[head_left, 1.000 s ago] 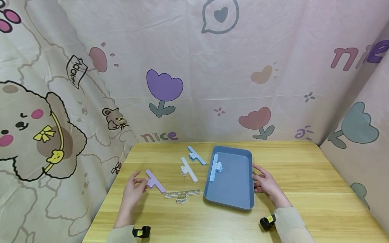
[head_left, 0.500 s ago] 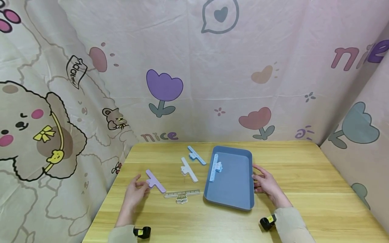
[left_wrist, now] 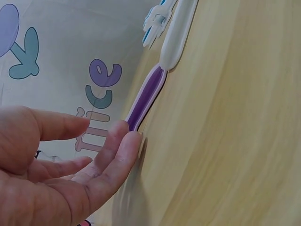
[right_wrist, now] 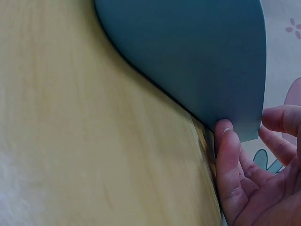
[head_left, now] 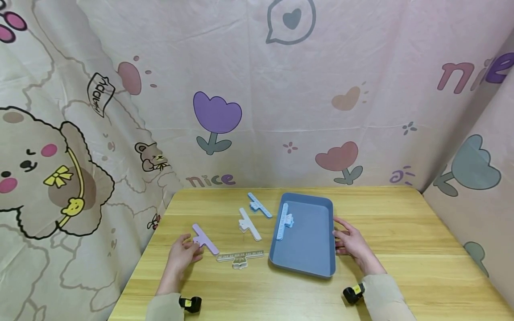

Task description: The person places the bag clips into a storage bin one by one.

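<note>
Beside a purple long-bar clip (head_left: pixel 206 239) my left hand (head_left: pixel 182 255) has its fingertips right at the clip's grip end. The left wrist view shows the left thumb (left_wrist: pixel 61 128) held apart from the fingers (left_wrist: pixel 124 155), which reach to the end of the purple bar. My right hand (head_left: pixel 355 245) rests its fingertips against the right wall of a blue-grey rectangular tray (head_left: pixel 334 263). Up close, its fingers (right_wrist: pixel 230 155) touch the outer wall low down, and another finger meets the rim. Inside the tray, near its left side, lies a light blue clip (head_left: pixel 283 222).
Left of the tray lie a blue clip (head_left: pixel 260 205), a white clip (head_left: pixel 250 225) and a clear clip with gold markings (head_left: pixel 240 256). They rest on a wooden table (head_left: pixel 293 296) backed by a printed cloth (head_left: pixel 257 111).
My left hand has shifted slightly right and toward the near side, its fingers lower at the purple clip. The clips, the tray and my right hand look unmoved.
</note>
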The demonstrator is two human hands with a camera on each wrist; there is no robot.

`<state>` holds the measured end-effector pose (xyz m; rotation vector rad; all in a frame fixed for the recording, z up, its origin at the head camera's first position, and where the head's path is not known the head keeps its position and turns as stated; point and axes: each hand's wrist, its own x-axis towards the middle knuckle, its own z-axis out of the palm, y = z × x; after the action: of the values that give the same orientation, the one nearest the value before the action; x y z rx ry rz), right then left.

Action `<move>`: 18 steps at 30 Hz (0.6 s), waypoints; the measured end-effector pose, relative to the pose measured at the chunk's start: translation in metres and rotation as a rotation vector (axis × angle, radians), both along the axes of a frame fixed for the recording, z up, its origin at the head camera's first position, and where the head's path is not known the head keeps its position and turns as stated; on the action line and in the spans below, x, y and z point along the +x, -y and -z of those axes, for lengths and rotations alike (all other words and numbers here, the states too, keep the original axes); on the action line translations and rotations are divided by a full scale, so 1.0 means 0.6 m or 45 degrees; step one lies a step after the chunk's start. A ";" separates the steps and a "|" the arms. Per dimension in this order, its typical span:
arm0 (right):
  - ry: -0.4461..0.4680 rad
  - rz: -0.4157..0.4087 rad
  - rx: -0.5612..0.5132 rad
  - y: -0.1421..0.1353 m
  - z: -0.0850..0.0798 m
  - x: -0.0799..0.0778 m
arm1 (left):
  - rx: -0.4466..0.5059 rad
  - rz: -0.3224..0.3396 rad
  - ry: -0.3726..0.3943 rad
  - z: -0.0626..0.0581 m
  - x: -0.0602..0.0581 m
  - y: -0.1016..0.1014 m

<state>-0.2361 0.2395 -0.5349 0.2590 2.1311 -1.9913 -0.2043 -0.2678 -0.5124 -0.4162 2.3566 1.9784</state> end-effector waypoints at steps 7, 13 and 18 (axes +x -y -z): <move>-0.001 0.003 -0.004 0.000 0.001 -0.001 | 0.093 -0.023 0.015 0.002 -0.003 -0.007; -0.007 0.001 0.010 0.001 0.002 -0.001 | 0.101 -0.048 0.028 0.005 -0.010 -0.007; -0.014 -0.001 0.013 0.001 0.001 -0.001 | 0.075 -0.067 0.047 0.007 -0.018 -0.004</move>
<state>-0.2367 0.2390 -0.5357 0.2492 2.1487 -1.9862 -0.2152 -0.2652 -0.5167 -0.5122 2.2823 2.0388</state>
